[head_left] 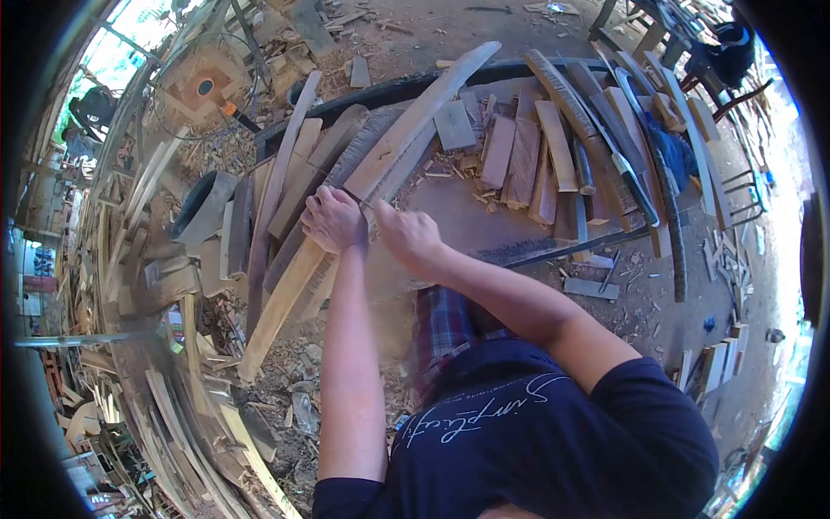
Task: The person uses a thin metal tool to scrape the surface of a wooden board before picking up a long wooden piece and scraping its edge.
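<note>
A long pale plank (413, 131) slants across the bench from upper right to lower left. My left hand (334, 218) presses on it near the middle, fingers curled over the wood. Beside it on the right, my right hand (408, 235) is closed in a fist, slightly blurred. A thin dark strip (357, 198) runs between the two hands, its far part behind my left hand. I cannot tell what kind of tool it is. More boards (335, 143) lie under and to the left of the plank.
Short wood blocks (510, 160) and a small flat board (454, 125) lie on the bench. Several long strips and dark blades (635, 177) lean at right. A round wire-guarded fan (206, 87) stands at upper left. Wood scraps (298, 406) litter the ground.
</note>
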Available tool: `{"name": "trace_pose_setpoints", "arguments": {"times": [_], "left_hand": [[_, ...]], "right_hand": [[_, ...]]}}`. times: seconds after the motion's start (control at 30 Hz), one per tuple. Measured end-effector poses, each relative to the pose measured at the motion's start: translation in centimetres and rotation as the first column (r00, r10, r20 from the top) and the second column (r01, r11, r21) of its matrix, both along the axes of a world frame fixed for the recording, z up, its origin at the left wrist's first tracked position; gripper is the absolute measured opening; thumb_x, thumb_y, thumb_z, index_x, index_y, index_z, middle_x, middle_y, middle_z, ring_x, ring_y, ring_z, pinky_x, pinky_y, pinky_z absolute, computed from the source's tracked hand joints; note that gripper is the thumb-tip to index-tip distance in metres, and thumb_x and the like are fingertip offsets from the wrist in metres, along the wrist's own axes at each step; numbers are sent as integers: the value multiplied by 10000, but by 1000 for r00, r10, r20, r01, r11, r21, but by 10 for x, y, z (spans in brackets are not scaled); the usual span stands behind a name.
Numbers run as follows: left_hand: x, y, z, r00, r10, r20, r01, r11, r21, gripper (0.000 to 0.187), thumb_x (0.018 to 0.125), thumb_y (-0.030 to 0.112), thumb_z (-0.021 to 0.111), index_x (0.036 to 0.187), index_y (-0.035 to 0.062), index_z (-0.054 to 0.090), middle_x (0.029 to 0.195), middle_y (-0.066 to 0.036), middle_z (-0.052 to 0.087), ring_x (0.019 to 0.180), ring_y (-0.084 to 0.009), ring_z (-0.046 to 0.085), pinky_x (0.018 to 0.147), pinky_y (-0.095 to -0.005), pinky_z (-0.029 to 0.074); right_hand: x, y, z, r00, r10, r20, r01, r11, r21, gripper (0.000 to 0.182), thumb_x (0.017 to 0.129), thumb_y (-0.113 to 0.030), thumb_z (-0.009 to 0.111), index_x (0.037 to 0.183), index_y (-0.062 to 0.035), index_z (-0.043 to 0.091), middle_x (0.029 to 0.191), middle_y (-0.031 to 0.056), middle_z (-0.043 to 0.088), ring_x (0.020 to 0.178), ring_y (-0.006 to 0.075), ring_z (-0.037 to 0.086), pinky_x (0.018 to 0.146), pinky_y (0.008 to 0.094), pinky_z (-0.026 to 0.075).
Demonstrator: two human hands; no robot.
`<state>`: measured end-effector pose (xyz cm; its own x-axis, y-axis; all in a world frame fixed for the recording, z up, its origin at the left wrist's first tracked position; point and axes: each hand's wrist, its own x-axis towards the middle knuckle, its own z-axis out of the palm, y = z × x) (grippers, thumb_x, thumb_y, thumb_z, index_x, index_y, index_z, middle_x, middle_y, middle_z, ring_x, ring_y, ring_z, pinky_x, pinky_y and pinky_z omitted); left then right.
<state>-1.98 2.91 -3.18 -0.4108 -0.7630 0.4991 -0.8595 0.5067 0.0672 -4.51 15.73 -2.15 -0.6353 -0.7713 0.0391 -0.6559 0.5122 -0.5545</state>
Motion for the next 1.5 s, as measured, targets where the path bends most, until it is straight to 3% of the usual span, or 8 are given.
{"name": "trace_pose_setpoints", "arguments": {"times": [0.17,0.27,0.47,0.67,0.87,1.17,1.23,1.5], "left_hand": [[1,-1,-2,999,-21,-37,20,999,-28,240,938,297,459,863,123,607,919,-102,610,875,-327,598,738,-466,466],[-1,1,1,1000,5,-26,-4,1000,19,248,939,297,456,867,112,606,920,-107,610,884,-330,599,747,-470,464],[-1,-4,-3,999,-29,-39,27,997,-66,261,935,300,453,865,110,619,906,-120,618,876,-336,604,773,-471,456],[-3,1,3,1000,-4,-31,6,998,60,257,934,295,447,881,110,618,934,-124,625,899,-345,606,786,-470,460],[0,0,-1,1000,-4,-25,4,1000,12,259,945,305,433,899,117,606,970,-108,623,890,-344,602,761,-480,465],[2,0,-3,1000,-18,-2,18,999,45,273,948,310,421,920,116,611,995,-122,625,906,-367,598,779,-493,455],[1,1,2,1000,-13,-6,13,997,72,292,956,322,408,942,115,614,1034,-130,630,929,-382,598,798,-510,450],[-4,-3,1,1000,-5,4,4,997,74,282,945,303,414,914,110,617,1004,-122,632,908,-371,601,787,-491,456]], "right_hand": [[-1,9,10,1000,-9,-11,9,1000,-30,199,864,-89,499,1049,-72,425,713,177,663,724,343,688,630,441,535],[12,46,27,995,5,95,-23,983,182,165,888,-98,528,1035,-53,468,815,174,690,783,303,705,662,412,550],[-6,-8,13,1000,5,-24,-5,1000,-17,139,898,-113,502,1013,-58,447,749,158,679,750,310,702,641,418,543],[10,44,22,997,6,83,-20,987,158,176,886,-115,543,1034,-43,480,823,157,689,786,285,709,644,399,552],[-7,-15,9,998,7,-61,-9,999,-33,168,875,-87,535,1021,-42,466,774,148,689,734,285,708,616,397,545],[13,23,8,995,-36,97,30,998,64,190,884,-111,539,1043,-34,469,778,163,680,753,307,701,637,413,545],[-2,-15,4,998,-4,-64,1,999,-41,164,869,-78,540,1009,-25,473,795,143,696,747,278,711,620,379,544],[8,38,19,999,20,41,-24,996,84,170,874,-108,559,1010,-24,502,793,139,697,762,276,714,631,375,554]]}}
